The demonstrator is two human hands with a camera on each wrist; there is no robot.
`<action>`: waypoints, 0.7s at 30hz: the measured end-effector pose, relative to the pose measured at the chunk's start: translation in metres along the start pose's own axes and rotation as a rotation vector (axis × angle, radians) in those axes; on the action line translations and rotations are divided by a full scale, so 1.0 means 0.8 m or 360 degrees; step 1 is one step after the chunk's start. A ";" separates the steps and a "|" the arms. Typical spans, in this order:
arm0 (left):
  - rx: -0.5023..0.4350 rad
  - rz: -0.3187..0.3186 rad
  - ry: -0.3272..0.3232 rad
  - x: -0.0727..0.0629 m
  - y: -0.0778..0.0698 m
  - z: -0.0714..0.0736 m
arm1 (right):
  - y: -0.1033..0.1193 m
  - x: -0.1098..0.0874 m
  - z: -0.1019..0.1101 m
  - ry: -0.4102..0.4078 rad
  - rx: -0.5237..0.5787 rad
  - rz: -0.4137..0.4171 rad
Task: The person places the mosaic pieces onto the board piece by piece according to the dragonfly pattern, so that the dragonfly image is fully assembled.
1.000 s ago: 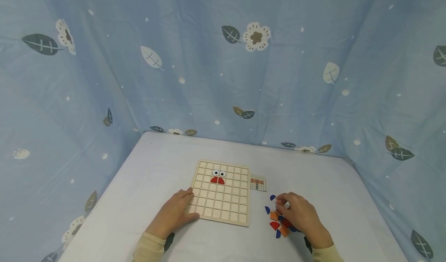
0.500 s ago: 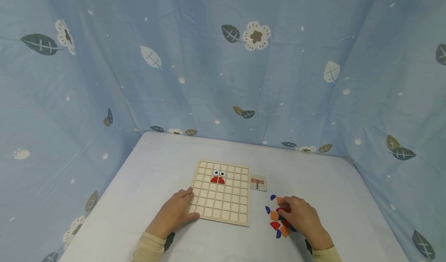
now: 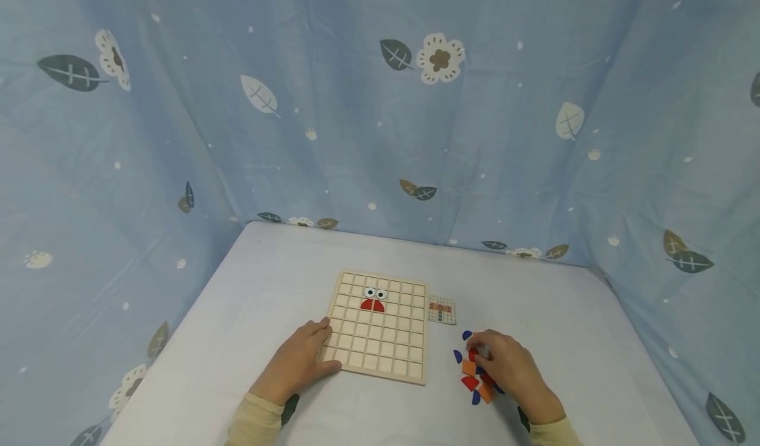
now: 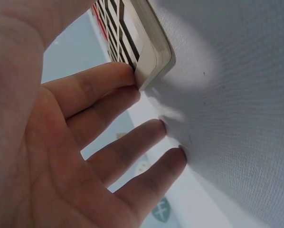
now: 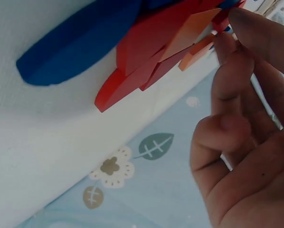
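A square wooden grid board (image 3: 368,340) lies on the table, with two eye pieces (image 3: 375,293) and two red quarter-circle pieces (image 3: 372,305) set in its upper cells. My left hand (image 3: 299,360) rests at the board's lower left, fingers extended; in the left wrist view its fingertips touch the board edge (image 4: 154,52) and the table. My right hand (image 3: 510,363) is over the loose pieces, pinching a red piece (image 3: 472,353) between thumb and curled fingers. Its full shape is hidden by the fingers.
A small pattern card (image 3: 442,309) lies right of the board. Blue half-round pieces (image 3: 458,356), orange squares (image 3: 468,367) and a red piece (image 3: 470,383) lie in a loose pile below the card. A blue patterned curtain (image 3: 332,123) surrounds the white table (image 3: 285,268).
My right hand's fingertips have shifted over the pile, and the red piece by them has moved slightly left and away from me. The left hand and board stay in place.
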State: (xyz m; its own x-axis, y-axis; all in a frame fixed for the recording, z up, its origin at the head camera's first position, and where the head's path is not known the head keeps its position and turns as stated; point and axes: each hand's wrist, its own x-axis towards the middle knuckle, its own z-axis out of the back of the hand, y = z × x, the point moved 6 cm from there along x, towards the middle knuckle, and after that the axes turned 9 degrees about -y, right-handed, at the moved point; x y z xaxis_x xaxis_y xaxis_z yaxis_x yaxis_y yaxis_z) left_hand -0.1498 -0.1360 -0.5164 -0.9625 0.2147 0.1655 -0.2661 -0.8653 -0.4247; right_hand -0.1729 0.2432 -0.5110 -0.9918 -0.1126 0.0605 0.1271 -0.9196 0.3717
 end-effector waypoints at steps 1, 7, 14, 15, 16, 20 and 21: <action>0.0001 -0.0003 -0.0003 0.000 0.000 0.000 | 0.001 0.000 -0.002 -0.0001 0.0002 0.0019; 0.0000 -0.0017 -0.0017 -0.001 -0.002 0.002 | 0.004 0.002 -0.005 -0.0049 0.0011 0.0098; 0.0006 -0.0037 -0.0045 -0.001 -0.002 0.004 | -0.002 0.001 0.002 -0.0058 -0.0055 0.0001; 0.0011 -0.0039 -0.0045 -0.001 -0.002 0.004 | -0.001 0.000 0.002 -0.0055 -0.0064 -0.0003; 0.0012 -0.0041 -0.0045 -0.001 -0.002 0.004 | 0.000 0.000 0.002 -0.0048 -0.0076 -0.0006; 0.0003 -0.0039 -0.0032 -0.001 -0.001 0.003 | 0.003 -0.001 -0.001 -0.0034 -0.0137 -0.0029; -0.0005 -0.0036 -0.0027 0.000 -0.002 0.002 | 0.004 0.000 -0.002 -0.0023 -0.0150 -0.0037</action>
State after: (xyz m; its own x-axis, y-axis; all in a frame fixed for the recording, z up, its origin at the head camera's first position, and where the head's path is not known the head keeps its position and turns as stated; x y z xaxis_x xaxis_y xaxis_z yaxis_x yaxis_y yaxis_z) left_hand -0.1490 -0.1358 -0.5142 -0.9553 0.2263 0.1901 -0.2878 -0.8590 -0.4234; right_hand -0.1722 0.2394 -0.5108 -0.9941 -0.0860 0.0664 0.1014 -0.9534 0.2842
